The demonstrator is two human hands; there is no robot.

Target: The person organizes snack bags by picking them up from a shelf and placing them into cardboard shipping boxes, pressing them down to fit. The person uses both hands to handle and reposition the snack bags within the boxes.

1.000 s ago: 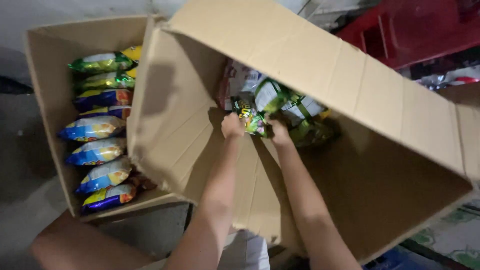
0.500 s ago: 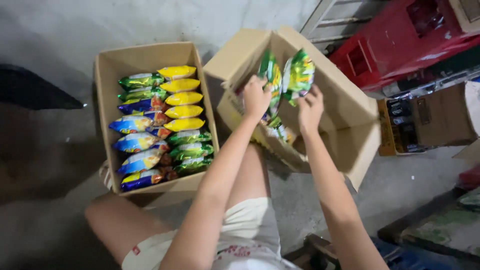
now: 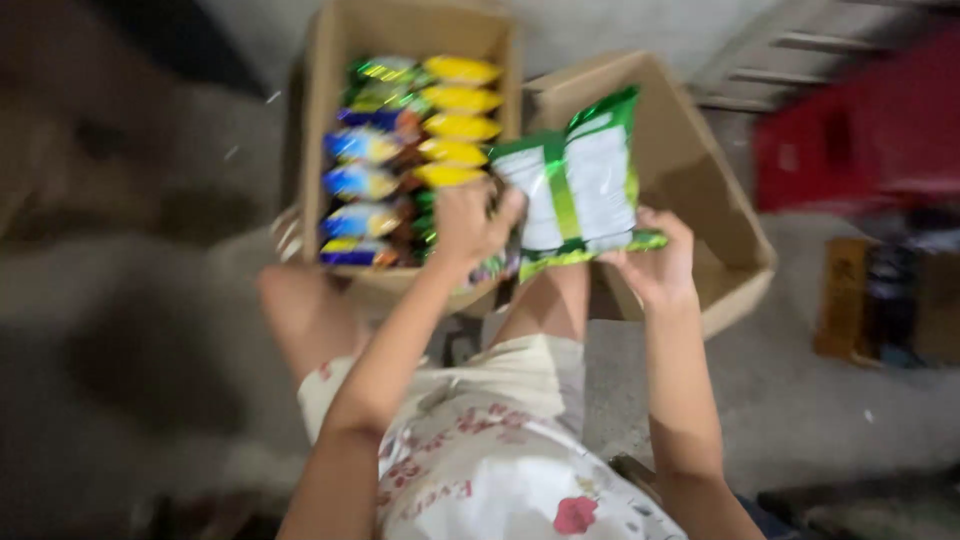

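The green-and-white snack packets (image 3: 580,185) are up in the air between the two cartons, held as a small bunch: the right hand (image 3: 655,262) has its grip clamped on their lower right corner, and the left hand (image 3: 470,222) closes its grip on their left edge, just over the near end of the packed carton (image 3: 405,150). That carton looks well on the way to full, with rows of packets lying flat side by side: yellow ones (image 3: 452,125) down the right, blue ones (image 3: 355,185) and a few green ones down the left. Some room seems left at the near right corner, under the left hand. The other carton (image 3: 700,200), just beside it and tilted open, shows mostly bare brown floor and wall, so little appears left to take out of it, though the blur hides its far corner. The packets are glossy, crinkled foil pillows, puffed and light-catching; the cartons are plain matt corrugated board with flaps turned out. All of it sits on a dull grey concrete floor (image 3: 850,420), with a red crate (image 3: 860,140) off to the right.
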